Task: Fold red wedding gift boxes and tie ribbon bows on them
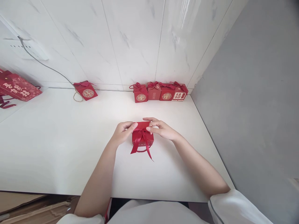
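A small red gift box (143,141) is between my hands over the white table, with a red ribbon bow (141,133) tied at its top and two tails hanging toward me. A thin dark red cord loop (141,151) shows at its near edge. My left hand (123,131) grips the box's upper left corner, thumb on top. My right hand (161,128) is at the upper right corner, thumb and fingers pinched near the bow. The right hand's fingertips partly cover that corner.
Several similar red boxes (153,92) stand in a row against the tiled wall. Another red box (87,91) leans farther left beside a grey cable (50,67). A red gift bag (17,87) lies at the far left. A grey panel (247,93) bounds the white table (70,140) on the right.
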A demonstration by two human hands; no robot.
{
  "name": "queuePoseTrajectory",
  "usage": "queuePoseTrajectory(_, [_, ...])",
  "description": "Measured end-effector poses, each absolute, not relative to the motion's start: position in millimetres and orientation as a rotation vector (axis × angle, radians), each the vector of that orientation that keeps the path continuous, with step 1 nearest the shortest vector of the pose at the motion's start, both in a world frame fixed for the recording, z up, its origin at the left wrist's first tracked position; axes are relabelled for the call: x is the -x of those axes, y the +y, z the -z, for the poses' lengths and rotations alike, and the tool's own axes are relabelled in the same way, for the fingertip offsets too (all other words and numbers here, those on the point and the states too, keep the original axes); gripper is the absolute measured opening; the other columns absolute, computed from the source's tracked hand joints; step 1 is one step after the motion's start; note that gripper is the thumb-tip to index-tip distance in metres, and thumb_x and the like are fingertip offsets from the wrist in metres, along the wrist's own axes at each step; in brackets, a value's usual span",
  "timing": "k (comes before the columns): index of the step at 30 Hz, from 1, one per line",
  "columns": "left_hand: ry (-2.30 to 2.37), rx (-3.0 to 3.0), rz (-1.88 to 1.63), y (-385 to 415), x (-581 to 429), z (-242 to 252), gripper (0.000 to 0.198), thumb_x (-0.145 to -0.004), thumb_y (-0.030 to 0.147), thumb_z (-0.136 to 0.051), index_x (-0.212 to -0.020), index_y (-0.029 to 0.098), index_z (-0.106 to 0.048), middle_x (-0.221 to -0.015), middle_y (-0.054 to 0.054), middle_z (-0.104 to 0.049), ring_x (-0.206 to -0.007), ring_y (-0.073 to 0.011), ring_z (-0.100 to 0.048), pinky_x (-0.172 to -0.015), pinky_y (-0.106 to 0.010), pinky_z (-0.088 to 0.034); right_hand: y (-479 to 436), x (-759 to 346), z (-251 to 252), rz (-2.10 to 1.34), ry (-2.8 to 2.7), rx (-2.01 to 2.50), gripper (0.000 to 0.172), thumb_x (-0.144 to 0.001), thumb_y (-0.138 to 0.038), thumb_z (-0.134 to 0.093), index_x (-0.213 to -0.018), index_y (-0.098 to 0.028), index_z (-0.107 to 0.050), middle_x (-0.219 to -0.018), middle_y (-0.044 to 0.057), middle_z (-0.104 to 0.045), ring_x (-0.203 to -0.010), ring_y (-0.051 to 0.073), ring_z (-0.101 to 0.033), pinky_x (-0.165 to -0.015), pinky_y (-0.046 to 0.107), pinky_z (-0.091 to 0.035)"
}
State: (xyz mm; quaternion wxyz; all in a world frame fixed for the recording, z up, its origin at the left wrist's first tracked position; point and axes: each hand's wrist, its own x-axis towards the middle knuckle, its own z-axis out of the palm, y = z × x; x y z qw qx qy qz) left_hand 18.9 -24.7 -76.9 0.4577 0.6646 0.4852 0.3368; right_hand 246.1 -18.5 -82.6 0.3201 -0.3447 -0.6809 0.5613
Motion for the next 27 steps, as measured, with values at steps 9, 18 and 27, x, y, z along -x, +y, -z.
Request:
queuePoseTrajectory(9, [1.246, -1.714, -0.828, -19.2, -16.8, 81.4, 0.047, -0.083, 0.045, -0.057, -0.057, 0.017, -0.031, -0.059, 0.003, -0.027, -0.058, -0.0095, -0.027, -0.054, -0.025, -0.024, -14.1, -243.9, 89.0, -1.462, -1.719, 0.947, 0.037, -0.089, -0.043, -0.056, -0.063, -0.017, -0.059, -0.135, 0.005, -0.047, -0.126, 0.02, -0.045, -0.102, 0.037, -0.037])
queuePoseTrajectory(18, [1.283, -1.709, -0.821, -18.5, -12.6, 83.6, 0.047, -0.082, 0.049, -0.059, -0.056, 0.017, -0.035, -0.057, 0.003, -0.029, -0.056, -0.0094, -0.029, -0.053, -0.024, -0.025, -14.0, -245.5, 89.5, -1.454, -1.752, 0.969, 0.034, -0.088, -0.04, -0.057, -0.063, -0.017, -0.061, -0.128, 0.005, -0.049, -0.118, 0.02, -0.051, -0.102, 0.038, -0.038])
queuePoseTrajectory(27, [1.158, -1.309, -0.902, -16.2, -20.8, 89.0, 0.054, -0.079, 0.048, -0.063, -0.055, 0.017, -0.027, -0.057, 0.004, -0.023, -0.052, -0.0075, -0.026, -0.051, -0.023, -0.025, -11.5, -248.3, 89.1, -1.443, -1.765, 0.936, 0.03, -0.088, -0.035, -0.057, -0.064, -0.017, -0.061, -0.125, 0.005, -0.049, -0.111, 0.018, -0.054, -0.1, 0.037, -0.04])
